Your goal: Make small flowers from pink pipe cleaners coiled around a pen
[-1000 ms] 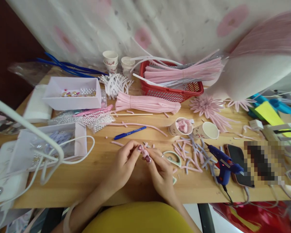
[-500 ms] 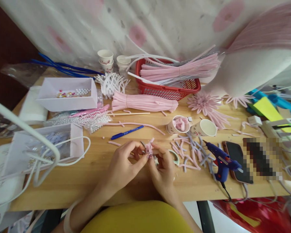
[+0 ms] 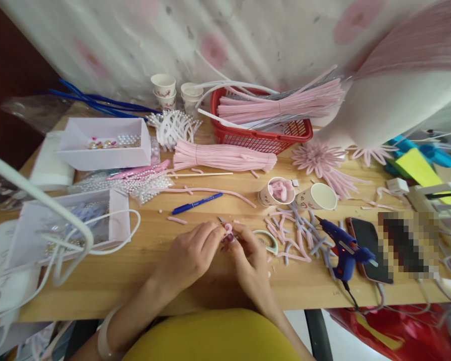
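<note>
Close together above the table's front part, my left hand (image 3: 191, 253) and my right hand (image 3: 251, 255) pinch a small curled piece of pink pipe cleaner (image 3: 228, 228). Both sets of fingers are closed round it and cover much of it. A thin dark tip (image 3: 221, 219) sticks out by the left fingertips; what it belongs to is hidden. Just behind my right hand lies a pale green ring (image 3: 272, 243), partly covered. Cut pink and grey pipe cleaner pieces (image 3: 298, 235) are scattered to its right. A blue pen (image 3: 197, 203) lies beyond my left hand.
A blue glue gun (image 3: 346, 250) and a phone (image 3: 368, 248) lie at right. Paper cups (image 3: 317, 196), a pink pipe cleaner bundle (image 3: 225, 156) and a red basket (image 3: 261, 142) stand farther back. White boxes (image 3: 105, 156) and a looping white cable (image 3: 135, 220) occupy the left.
My left hand has turned over more, its back now facing up, with its fingers closer round the piece. The pink piece now shows as a rounder curl.
</note>
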{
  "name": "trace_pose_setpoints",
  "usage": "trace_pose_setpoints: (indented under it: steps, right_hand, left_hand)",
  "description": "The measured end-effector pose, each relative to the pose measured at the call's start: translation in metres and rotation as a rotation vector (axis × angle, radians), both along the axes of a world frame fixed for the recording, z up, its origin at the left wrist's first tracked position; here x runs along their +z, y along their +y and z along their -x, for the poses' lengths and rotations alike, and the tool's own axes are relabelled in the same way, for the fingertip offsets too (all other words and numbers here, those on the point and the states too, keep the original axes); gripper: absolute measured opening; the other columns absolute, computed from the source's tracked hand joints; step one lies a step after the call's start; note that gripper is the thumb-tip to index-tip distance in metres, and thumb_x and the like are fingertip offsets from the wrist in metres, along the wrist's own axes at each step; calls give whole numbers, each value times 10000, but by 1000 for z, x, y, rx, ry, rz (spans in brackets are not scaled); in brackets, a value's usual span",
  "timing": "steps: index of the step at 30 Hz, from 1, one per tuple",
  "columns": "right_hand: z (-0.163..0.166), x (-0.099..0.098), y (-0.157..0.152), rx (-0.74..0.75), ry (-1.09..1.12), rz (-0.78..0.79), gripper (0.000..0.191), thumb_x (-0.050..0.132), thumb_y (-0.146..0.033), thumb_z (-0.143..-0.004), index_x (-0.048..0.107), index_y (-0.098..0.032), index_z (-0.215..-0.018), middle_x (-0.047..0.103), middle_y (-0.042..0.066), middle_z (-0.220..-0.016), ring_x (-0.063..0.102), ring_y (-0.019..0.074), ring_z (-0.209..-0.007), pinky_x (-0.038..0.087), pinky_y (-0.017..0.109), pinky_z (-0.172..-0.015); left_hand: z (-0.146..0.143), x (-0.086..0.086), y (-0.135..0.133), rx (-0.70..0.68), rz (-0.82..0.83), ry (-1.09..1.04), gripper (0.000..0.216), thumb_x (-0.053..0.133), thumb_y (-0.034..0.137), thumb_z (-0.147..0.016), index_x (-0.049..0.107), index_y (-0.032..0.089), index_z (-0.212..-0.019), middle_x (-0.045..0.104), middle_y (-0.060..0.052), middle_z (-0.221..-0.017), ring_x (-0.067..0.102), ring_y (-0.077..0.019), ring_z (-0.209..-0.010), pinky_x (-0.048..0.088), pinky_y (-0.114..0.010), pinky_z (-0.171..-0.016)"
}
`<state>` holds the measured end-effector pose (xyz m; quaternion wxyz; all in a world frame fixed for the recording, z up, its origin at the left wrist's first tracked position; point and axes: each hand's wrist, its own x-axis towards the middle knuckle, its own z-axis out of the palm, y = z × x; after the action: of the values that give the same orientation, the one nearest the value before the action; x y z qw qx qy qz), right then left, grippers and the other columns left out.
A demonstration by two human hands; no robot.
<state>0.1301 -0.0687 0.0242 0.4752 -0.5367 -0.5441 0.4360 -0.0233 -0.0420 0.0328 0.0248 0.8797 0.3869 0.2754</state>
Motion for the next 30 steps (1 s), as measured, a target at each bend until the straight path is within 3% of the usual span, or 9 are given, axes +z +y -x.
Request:
trace_pose_setpoints:
  steps: [7,13,18,22,25,30]
  right_hand:
    - [-2,5,0,38,94,68,188,472,-255,-984,652,-222,-942,645,-17,-797,591,109,-730,470,200,-683]
    - [1,-1,0,13,196,122,254,501,-316,-984,556,-194,-768,502,-55,-618,459,85,-548,378,195,-529]
    - [2,-3,0,-34,-28,8,275,480,-274,-988,534,-184,-734,516,-48,-624,449,85,-560,365,197,-541]
    - [3,-1,-3,-61,-167,-85,246,468,-222,-983,545,-184,-752,543,-44,-620,479,86,-545,378,194,-529]
    - [4,0,-6,-119,-272,-181,191,473,-174,-967,562,-184,-799,564,-41,-627,509,89,-542,402,194,-537]
    - [3,1,-9,-151,-361,-316,139,491,-127,-943,580,-196,-862,581,-48,-606,522,90,-498,396,197,-500]
  left_hand:
    - [0,6,1,-60,-89,25,131,464,107,-955,587,108,-999,700,-71,-846,660,-193,-745,503,-285,-646]
    - [-7,8,-7,-7,-65,25,130,486,120,-929,599,151,-873,656,-27,-722,611,-177,-641,462,-287,-600]
    - [-12,8,-8,86,31,84,192,451,140,-912,554,176,-754,602,-32,-677,588,-194,-627,428,-301,-549]
    - [-12,10,-6,21,67,47,213,402,90,-895,542,179,-761,596,-26,-671,572,-182,-615,388,-288,-514]
    - [-14,15,-7,-13,342,-174,218,401,101,-880,486,196,-702,563,-7,-656,540,-153,-600,390,-261,-532]
    - [-21,12,-9,-15,1384,-853,198,368,280,-886,428,220,-707,354,79,-532,344,-100,-401,385,-218,-381]
